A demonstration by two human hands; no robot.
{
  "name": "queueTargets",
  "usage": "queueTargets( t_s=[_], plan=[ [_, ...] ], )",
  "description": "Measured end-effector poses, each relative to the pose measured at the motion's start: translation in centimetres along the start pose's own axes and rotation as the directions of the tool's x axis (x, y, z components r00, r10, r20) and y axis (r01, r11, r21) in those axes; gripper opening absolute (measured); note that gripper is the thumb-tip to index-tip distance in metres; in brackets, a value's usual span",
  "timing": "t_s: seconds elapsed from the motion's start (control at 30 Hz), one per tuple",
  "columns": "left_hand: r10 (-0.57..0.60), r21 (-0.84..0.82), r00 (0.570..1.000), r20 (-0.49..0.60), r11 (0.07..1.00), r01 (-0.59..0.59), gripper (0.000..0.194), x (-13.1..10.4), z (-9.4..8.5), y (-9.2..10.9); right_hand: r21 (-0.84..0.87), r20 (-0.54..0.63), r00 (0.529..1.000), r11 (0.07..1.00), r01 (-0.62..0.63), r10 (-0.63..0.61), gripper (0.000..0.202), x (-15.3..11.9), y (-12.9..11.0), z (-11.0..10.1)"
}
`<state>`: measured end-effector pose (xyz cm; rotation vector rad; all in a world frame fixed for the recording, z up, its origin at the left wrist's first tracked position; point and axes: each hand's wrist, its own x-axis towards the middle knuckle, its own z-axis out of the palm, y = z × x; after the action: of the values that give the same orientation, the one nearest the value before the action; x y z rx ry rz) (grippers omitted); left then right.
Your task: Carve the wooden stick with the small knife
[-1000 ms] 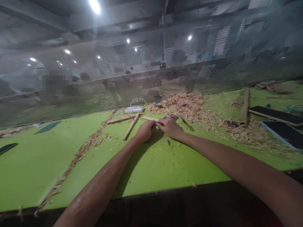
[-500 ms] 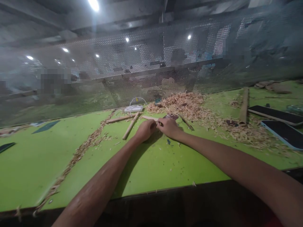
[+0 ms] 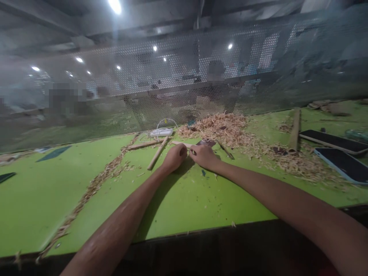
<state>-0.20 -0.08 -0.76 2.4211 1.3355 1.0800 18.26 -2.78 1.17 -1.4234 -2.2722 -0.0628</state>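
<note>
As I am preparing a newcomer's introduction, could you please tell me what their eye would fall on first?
Probably the left hand and right hand, close together mid-picture over the bright green table. Behind them lies a heap of pale shavings, before a perforated screen. Two phones lie at the right.

On your right, a phone with a pale edge (image 3: pixel 333 141) lies on the green surface (image 3: pixel 207 207), and a blue-edged phone (image 3: pixel 343 165) lies just beside it, closer to you. Ahead of you sits a white device (image 3: pixel 161 132) with a looped cable (image 3: pixel 167 119), near a perforated screen (image 3: pixel 172 82). To your left lies a dark green sheet (image 3: pixel 54 153); a bright ceiling light (image 3: pixel 115 6) shines above you.
</note>
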Motion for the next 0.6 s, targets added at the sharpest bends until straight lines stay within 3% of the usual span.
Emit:
queueTargets(
  t_s=[0.2, 0.33, 0.4, 0.47, 0.53, 0.6],
  plan=[
    [-0.030, -0.039, 0.999, -0.034, 0.999, 0.029, 0.022, 0.1, 0.1, 0.1, 0.026, 0.021, 0.990, 0.990, -0.141, 0.141, 0.030, 0.6, 0.8, -0.3],
    [0.010, -0.011, 0.999, -0.050, 1.000, -0.011, 0.024, 0.2, 0.1, 0.1, 0.068, 0.027, 0.961, 0.959, -0.277, 0.276, 0.028, 2.4, 2.5, -2.9],
    [0.028, 0.013, 0.998, -0.052, 1.000, -0.028, 0.022, 0.3, 0.0, 0.0, 0.066, 0.040, 0.957, 0.955, -0.288, 0.286, 0.026, 3.3, 4.0, -5.0],
    [0.042, 0.026, 0.998, -0.050, 0.999, -0.041, 0.020, 0.3, 0.0, 0.0, 0.068, 0.139, 0.968, 0.973, -0.221, 0.210, 0.025, 3.7, 6.2, -7.2],
    [0.057, 0.032, 0.997, -0.043, 0.998, -0.055, 0.018, 0.3, -0.1, 0.1, 0.082, 0.244, 0.959, 0.982, -0.168, 0.144, 0.021, 3.2, 8.8, -9.1],
    [0.069, 0.034, 0.997, -0.025, 0.997, -0.068, 0.016, 0.4, 0.0, 0.3, 0.074, 0.256, 0.953, 0.980, -0.186, 0.162, 0.021, 1.9, 11.4, -10.2]
  ],
)
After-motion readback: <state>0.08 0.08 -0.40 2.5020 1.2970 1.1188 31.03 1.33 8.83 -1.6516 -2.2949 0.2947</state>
